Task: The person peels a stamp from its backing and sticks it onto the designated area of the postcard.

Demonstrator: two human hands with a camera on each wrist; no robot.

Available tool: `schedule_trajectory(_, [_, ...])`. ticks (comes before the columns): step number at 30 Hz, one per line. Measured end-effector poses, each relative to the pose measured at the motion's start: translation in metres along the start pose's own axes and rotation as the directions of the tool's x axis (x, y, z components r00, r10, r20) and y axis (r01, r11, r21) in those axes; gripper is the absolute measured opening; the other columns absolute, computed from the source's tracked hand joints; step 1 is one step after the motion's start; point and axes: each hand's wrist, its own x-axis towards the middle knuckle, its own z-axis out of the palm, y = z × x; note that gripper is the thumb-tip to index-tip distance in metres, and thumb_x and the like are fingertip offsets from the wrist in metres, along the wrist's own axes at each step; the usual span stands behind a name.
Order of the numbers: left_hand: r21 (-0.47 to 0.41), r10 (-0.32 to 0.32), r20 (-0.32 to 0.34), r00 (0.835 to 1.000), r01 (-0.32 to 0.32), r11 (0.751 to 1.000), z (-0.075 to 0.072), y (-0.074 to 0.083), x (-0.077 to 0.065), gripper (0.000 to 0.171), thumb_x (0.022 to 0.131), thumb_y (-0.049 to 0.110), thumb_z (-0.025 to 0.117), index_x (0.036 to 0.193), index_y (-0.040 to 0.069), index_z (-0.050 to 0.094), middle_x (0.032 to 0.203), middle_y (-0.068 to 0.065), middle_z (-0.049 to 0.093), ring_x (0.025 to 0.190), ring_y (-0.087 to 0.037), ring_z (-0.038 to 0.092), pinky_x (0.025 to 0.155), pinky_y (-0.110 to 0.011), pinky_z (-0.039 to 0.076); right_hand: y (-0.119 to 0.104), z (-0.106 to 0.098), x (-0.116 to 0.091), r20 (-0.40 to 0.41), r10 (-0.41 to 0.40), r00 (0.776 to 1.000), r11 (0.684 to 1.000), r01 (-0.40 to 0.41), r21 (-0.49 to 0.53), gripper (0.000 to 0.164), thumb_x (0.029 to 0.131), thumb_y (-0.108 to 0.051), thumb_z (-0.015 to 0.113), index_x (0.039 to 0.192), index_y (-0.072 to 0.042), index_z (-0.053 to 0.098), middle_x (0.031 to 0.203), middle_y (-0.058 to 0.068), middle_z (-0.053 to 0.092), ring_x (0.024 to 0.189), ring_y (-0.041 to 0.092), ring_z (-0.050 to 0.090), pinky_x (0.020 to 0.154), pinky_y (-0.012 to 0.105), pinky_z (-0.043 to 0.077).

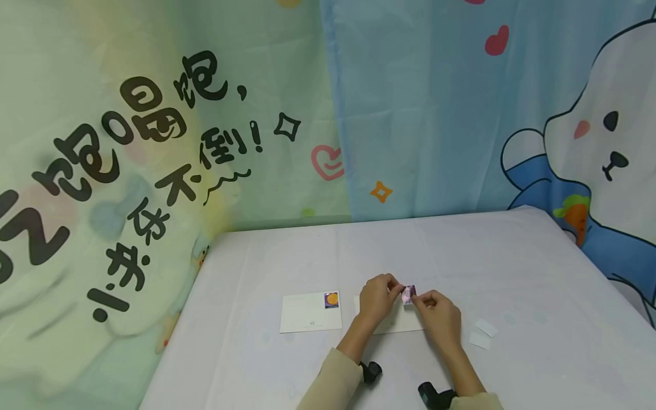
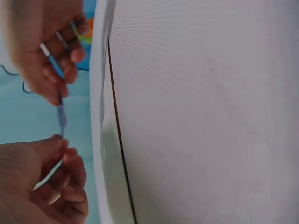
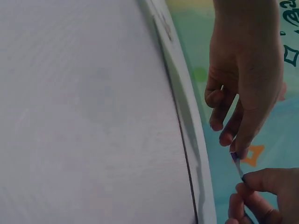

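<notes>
A small purple-and-pink patterned sticker (image 1: 408,294), about stamp-sized, is held up between both hands. My left hand (image 1: 376,296) pinches its left edge between thumb and forefinger; in the left wrist view the left hand (image 2: 44,182) shows at the bottom. My right hand (image 1: 441,316) pinches the opposite edge, and the right wrist view shows the right hand (image 3: 266,191) at lower right. In that view the sticker (image 3: 238,165) appears nearly edge-on. Below the hands lies a white envelope or card (image 1: 402,323), partly hidden by them.
Left of the hands lies another white envelope or card (image 1: 307,313), with a purple-and-orange sticker (image 1: 331,300) at its upper right corner. Two small white paper pieces (image 1: 480,340) lie right of the right hand. A white cloth covers the table (image 1: 256,267); printed curtains (image 1: 410,114) hang behind.
</notes>
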Motion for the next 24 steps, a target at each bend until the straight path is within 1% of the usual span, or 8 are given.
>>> schedule_trajectory(2, [0.005,-0.024,0.026,0.999,0.024,1.000,0.003,-0.003,0.001,0.014,0.085,0.028,0.067,0.077,0.017,0.067,0.064,0.013,0.053,0.054,0.000,0.043,0.047,-0.016,0.034,0.004,0.003,0.001,-0.001,-0.002,1.000,1.000,0.002,-0.023,0.017,0.080,-0.019,0.071,0.074,-0.004,0.066,0.063,0.003,0.060,0.057,0.017,0.051,0.054,0.032,0.036])
schedule_trajectory(4, [0.018,-0.037,0.049,0.998,0.036,0.999,0.006,-0.005,0.002,0.013,0.085,0.028,0.067,0.077,0.017,0.067,0.063,0.012,0.053,0.054,0.000,0.043,0.048,-0.016,0.034,0.008,0.006,0.001,-0.001,0.002,1.000,0.999,-0.002,-0.047,0.017,0.080,-0.019,0.071,0.073,-0.004,0.066,0.063,0.003,0.060,0.058,0.020,0.052,0.060,0.036,0.035])
schedule_trajectory(7, [0.040,-0.044,0.069,0.997,0.041,0.998,0.009,-0.008,0.002,0.014,0.084,0.028,0.068,0.076,0.017,0.067,0.061,0.012,0.051,0.054,-0.001,0.042,0.048,-0.017,0.033,0.011,0.009,0.001,-0.004,0.019,1.000,0.996,-0.020,-0.088,0.020,0.079,-0.021,0.071,0.070,-0.005,0.064,0.061,0.002,0.060,0.060,0.023,0.053,0.068,0.043,0.029])
schedule_trajectory(10, [0.063,-0.035,0.064,0.997,0.031,0.998,0.011,-0.011,0.002,0.014,0.083,0.029,0.069,0.075,0.017,0.068,0.060,0.012,0.049,0.054,-0.001,0.042,0.048,-0.017,0.033,0.014,0.011,0.000,-0.010,0.028,1.000,0.993,-0.029,-0.118,0.021,0.078,-0.023,0.072,0.068,-0.006,0.063,0.058,0.001,0.059,0.058,0.024,0.052,0.068,0.047,0.024])
schedule_trajectory(15, [0.110,-0.026,0.042,0.999,0.021,0.994,0.015,-0.012,0.002,0.015,0.080,0.030,0.072,0.072,0.017,0.069,0.059,0.012,0.049,0.053,-0.001,0.042,0.047,-0.016,0.032,0.015,0.013,-0.001,-0.025,0.020,0.999,0.988,-0.024,-0.150,0.021,0.077,-0.023,0.072,0.066,-0.007,0.063,0.058,0.001,0.060,0.058,0.024,0.053,0.066,0.046,0.024])
schedule_trajectory(20, [0.135,-0.050,0.027,0.998,0.046,0.990,0.015,-0.010,0.003,0.017,0.078,0.031,0.073,0.069,0.018,0.069,0.058,0.012,0.051,0.052,-0.002,0.043,0.046,-0.016,0.032,0.016,0.016,0.000,-0.027,0.030,0.999,0.983,-0.034,-0.178,0.022,0.077,-0.024,0.071,0.066,-0.007,0.064,0.059,0.003,0.062,0.059,0.026,0.055,0.066,0.046,0.025])
schedule_trajectory(24, [0.138,-0.073,0.017,0.997,0.070,0.988,0.016,-0.009,0.003,0.017,0.078,0.031,0.073,0.067,0.018,0.069,0.057,0.011,0.052,0.051,-0.003,0.043,0.045,-0.017,0.032,0.017,0.017,0.001,-0.021,0.038,0.999,0.980,-0.041,-0.193,0.022,0.077,-0.025,0.070,0.067,-0.006,0.064,0.061,0.004,0.063,0.060,0.027,0.055,0.065,0.046,0.025])
